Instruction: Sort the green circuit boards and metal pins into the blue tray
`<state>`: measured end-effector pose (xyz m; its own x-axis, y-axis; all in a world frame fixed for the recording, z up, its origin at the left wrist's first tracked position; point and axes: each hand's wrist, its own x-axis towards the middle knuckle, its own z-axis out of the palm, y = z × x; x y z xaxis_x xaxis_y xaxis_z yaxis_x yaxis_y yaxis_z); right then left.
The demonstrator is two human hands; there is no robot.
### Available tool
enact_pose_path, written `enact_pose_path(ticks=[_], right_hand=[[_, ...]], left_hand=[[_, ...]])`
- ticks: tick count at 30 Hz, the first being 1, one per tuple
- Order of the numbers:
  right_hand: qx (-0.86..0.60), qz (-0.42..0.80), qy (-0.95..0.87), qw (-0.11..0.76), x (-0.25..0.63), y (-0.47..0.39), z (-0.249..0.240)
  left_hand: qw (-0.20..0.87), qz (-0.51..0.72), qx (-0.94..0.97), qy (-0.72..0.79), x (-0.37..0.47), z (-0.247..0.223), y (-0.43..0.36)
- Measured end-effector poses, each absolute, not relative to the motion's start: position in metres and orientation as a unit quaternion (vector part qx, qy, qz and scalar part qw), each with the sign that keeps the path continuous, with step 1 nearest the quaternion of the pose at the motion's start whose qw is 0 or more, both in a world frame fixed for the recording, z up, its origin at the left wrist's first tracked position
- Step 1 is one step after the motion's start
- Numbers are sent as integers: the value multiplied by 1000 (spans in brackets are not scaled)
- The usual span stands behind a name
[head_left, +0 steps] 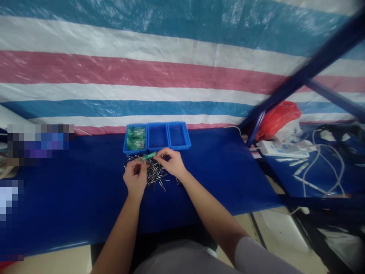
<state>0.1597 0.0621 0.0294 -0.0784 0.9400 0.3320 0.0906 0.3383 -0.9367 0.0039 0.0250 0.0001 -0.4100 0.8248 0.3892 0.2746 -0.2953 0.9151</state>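
A small green packet (149, 155) is pinched between both hands, above a pile of thin dark metal pieces (155, 173) on the blue table. My left hand (135, 176) grips its left end, and my right hand (171, 161) has its fingertips on the right end. Just behind the hands stand blue bins in a row. The left bin (124, 145) has green packets (137, 137) in it. No contents show in the middle bin (157, 136) or the right bin (177, 136).
A blue metal frame (285, 87) slants up at the right. Beyond it lie a red bag (279, 118), a white power strip (282, 149) and looped white cables (339, 163). A striped sheet (171, 72) hangs behind the blue table (71, 190).
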Motion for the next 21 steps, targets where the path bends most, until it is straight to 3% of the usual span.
enact_pose_path(ticks=[21], right_hand=[[-399, 362, -666, 516, 161, 63, 24]], left_hand=[[164, 609, 551, 546, 0, -3, 27]])
